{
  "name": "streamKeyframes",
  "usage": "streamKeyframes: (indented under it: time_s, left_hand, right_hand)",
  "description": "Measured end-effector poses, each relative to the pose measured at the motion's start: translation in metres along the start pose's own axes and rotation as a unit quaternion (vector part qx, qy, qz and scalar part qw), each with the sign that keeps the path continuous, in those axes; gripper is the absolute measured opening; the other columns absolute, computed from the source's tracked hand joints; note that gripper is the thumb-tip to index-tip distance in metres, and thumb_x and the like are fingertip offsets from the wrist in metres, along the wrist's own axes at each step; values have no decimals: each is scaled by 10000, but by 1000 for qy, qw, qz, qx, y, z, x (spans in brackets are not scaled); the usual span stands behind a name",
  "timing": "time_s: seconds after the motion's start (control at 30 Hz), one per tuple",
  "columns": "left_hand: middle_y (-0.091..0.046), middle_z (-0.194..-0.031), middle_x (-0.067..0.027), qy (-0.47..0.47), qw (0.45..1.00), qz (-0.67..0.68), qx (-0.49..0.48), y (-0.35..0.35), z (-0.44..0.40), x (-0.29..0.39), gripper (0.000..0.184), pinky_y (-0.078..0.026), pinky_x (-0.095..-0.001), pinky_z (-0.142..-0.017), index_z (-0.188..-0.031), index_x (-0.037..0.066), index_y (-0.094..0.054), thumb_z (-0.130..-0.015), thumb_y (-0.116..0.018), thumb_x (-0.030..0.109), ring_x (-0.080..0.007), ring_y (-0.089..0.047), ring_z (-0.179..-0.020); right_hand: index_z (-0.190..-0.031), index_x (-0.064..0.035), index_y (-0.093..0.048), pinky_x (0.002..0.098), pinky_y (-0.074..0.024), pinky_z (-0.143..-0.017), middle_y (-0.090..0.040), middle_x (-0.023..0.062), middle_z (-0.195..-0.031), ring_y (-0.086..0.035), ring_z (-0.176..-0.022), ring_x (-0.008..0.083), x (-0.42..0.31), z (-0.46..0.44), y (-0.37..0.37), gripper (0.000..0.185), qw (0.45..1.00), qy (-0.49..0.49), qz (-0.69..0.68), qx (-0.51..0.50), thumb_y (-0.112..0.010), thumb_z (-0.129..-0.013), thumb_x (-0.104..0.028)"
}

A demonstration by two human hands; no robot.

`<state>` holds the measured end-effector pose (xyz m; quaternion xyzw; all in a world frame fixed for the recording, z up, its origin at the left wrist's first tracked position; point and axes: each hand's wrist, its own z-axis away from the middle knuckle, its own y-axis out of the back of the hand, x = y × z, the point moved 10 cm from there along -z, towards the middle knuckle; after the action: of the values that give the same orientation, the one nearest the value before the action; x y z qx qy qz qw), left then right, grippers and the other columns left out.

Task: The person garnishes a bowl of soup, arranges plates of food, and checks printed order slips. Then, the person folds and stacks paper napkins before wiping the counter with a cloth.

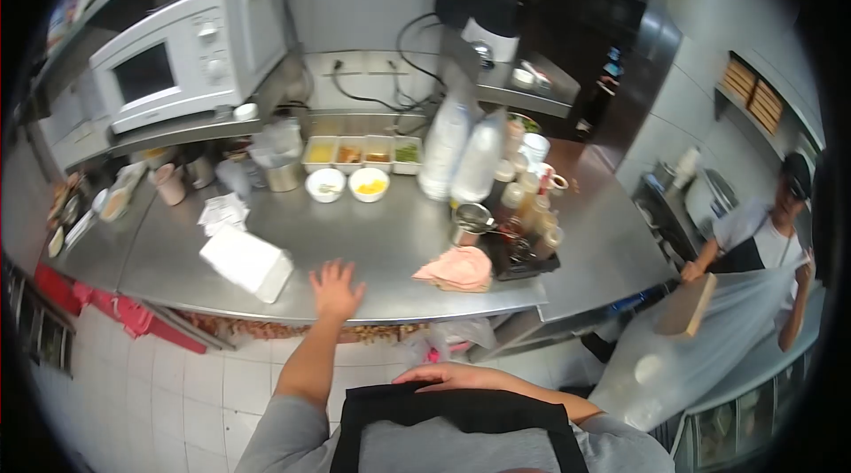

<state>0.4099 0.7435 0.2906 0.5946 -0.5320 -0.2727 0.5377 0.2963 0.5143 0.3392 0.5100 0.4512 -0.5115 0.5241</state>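
My left hand (337,290) lies flat on the front part of the steel counter (381,247), fingers spread, holding nothing. To its left is a white paper-like packet (246,262), with crumpled white paper (223,214) behind it. A folded pink cloth (455,269) lies to the right, beside a metal pot (471,223). My right hand (443,375) rests against the black apron (390,402) at my front, its fingers stretched out and nothing seen in it. Two white bowls (325,186) stand farther back, one with yellow food.
Containers of food (363,154) line the back. A black tray (523,265) holds several bottles, near tall stacks wrapped in plastic (448,149). A microwave (186,56) sits on the left shelf. At right, a person (762,234) holds a clear plastic bag (700,340).
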Motion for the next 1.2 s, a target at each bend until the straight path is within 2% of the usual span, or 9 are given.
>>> streamKeyframes:
  time_s: [0.17,0.27,0.37,0.57,0.7,0.83,1.07,1.13,1.2]
  left_hand:
    - [-410,-1373,-117,-5,1000,18,25,9,0,2,542,-144,-594,-1077,-1285,145,-500,-820,-576,412,-296,-318,-1312]
    - [-436,-1353,-122,-39,997,24,64,8,14,6,544,-143,-605,-1073,-1277,124,-505,-813,-586,396,-297,-334,-1306]
    - [-451,-1348,-124,-107,985,-55,120,4,52,19,551,-139,-616,-1068,-1282,116,-500,-797,-616,351,-299,-325,-1320]
    - [-536,-1227,-75,-85,994,6,-65,-11,190,29,390,-163,-642,-1033,-1112,147,-612,-766,-624,328,-282,-370,-1290]
    - [-610,-964,-73,-107,969,186,-125,-85,252,-37,283,-410,-434,-877,-954,130,-641,-701,-660,253,-286,-543,-1021]
    - [-626,-729,-55,87,952,189,225,83,251,-18,231,-463,-387,-688,-873,94,-630,-659,-688,32,-256,-591,-707]
    - [-667,-801,-76,232,916,286,-157,-65,257,-33,150,-479,-272,-678,-851,47,-641,-743,-717,117,-130,-633,-772]
    - [-648,-927,-75,132,712,649,-234,-126,286,2,152,-455,-278,-801,-913,44,-617,-798,-677,122,-132,-593,-900]
    - [-644,-934,-74,148,745,567,-318,-170,311,10,149,-451,-281,-811,-917,44,-614,-806,-671,123,-132,-588,-908]
  right_hand:
    - [-1359,-52,-380,327,-515,-856,-380,122,-1403,-386,-1304,280,-68,-27,-11,476,848,24,-526,-53,-489,-959,-285]
    - [-1281,-75,-487,311,-521,-795,-434,120,-1355,-447,-1242,269,53,-28,-9,433,922,-157,-353,31,-575,-908,-275]
    - [-1134,-112,-609,340,-497,-813,-491,123,-1274,-499,-1153,270,50,4,52,313,922,20,280,268,-638,-841,-217]
    - [-985,-134,-661,468,-332,-993,-490,159,-1229,-418,-1181,373,26,73,135,275,756,54,474,448,-694,-713,-161]
    - [-1066,-122,-613,489,-300,-1011,-400,179,-1339,-362,-1239,395,-20,93,179,384,667,101,551,492,-691,-691,-141]
    - [-1133,-131,-571,498,-291,-1019,-363,187,-1377,-326,-1276,412,-10,90,199,460,657,123,586,458,-699,-693,-162]
    - [-1093,-132,-617,515,-230,-1075,-380,163,-1379,-306,-1327,347,44,71,187,350,720,84,597,343,-661,-779,-280]
    - [-1083,-120,-619,510,-237,-1066,-411,171,-1349,-339,-1302,357,48,72,187,347,724,95,593,339,-666,-771,-264]
    - [-1060,-121,-627,481,-273,-1030,-478,146,-1281,-397,-1248,329,49,72,186,339,727,75,596,332,-667,-768,-288]
